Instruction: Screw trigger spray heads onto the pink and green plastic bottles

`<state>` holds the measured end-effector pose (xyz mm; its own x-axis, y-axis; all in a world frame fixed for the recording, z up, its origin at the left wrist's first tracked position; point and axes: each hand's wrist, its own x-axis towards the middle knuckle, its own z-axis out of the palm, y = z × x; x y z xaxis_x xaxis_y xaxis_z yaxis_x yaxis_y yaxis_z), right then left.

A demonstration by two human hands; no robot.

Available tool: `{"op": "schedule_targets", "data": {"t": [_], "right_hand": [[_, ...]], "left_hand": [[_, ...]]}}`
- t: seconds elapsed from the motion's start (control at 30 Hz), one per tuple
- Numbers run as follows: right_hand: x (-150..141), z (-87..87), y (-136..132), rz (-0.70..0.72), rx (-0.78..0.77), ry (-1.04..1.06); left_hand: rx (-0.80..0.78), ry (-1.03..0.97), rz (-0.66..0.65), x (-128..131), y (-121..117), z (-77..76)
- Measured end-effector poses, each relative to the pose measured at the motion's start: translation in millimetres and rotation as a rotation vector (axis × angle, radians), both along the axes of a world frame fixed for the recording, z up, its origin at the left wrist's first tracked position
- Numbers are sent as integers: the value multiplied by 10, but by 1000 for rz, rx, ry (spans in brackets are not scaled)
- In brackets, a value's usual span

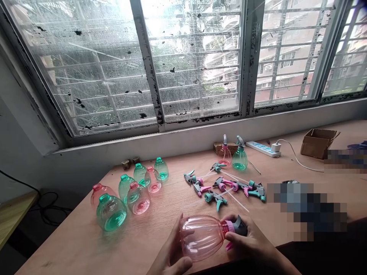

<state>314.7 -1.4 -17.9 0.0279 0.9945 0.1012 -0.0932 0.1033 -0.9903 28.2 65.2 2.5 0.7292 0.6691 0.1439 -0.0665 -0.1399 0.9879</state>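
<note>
Near the table's front edge a clear pink spray bottle (202, 236) lies on its side between my hands, its base toward the left. My left hand (174, 250) is wrapped round the base end. At the neck, my right hand (248, 236) grips the grey and pink spray head (236, 226), with the thumb by the pink collar. The collar sits at the bottle's mouth; how tightly it is threaded I cannot tell. Beyond my hands lie several loose spray heads (220, 185) with thin white tubes, in grey with pink or green.
Several open green bottles (111, 214) and pink bottles (139, 200) stand at the left. Under the window are a pink bottle (225, 156) and a green bottle (240, 158) with spray heads, a power strip (263, 149) and a cardboard box (318, 143). Pixelated patches hide things at right.
</note>
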Motion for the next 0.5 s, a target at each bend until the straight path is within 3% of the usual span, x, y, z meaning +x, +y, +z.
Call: {"op": "schedule_targets", "data": {"t": [0.2,0.5], "right_hand": [[-3,-14,7,18,-26,61],[-17,27,-2,12,-6,40]], "left_hand": [[-46,-30,7,36,-14,6],[-4,-69,-5,29,72,-222]]}}
